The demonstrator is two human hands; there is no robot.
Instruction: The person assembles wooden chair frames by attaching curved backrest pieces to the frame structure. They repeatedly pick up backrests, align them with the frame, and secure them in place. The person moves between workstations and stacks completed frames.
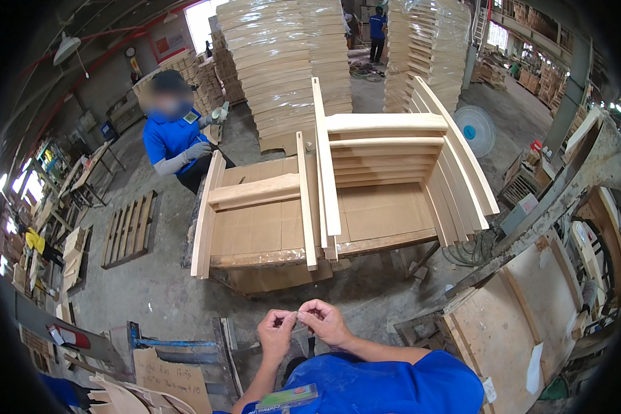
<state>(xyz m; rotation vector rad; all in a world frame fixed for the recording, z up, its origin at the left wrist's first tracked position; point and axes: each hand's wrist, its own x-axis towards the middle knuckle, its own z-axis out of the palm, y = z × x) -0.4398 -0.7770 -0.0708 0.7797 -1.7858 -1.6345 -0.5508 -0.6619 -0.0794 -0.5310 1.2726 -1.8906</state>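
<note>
My left hand [277, 331] and my right hand [326, 323] meet in front of my body, fingertips pinched together. Something small and thin may sit between them, too small to make out. Beyond my hands stands a cardboard-topped table [255, 231]. On its right half rests a stack of pale wooden frames [386, 124], each with two long side posts and a crossbar. A smaller stack of wooden frames [255, 192] lies on the left half. Neither hand touches the frames.
A co-worker [176, 141] in a blue shirt and grey gloves stands beyond the table's left end. Tall wrapped stacks of wood parts [283, 69] rise behind it. A pallet [129, 228] lies on the floor at left, a fan [475, 131] stands right, and a wooden panel [497, 328] is near right.
</note>
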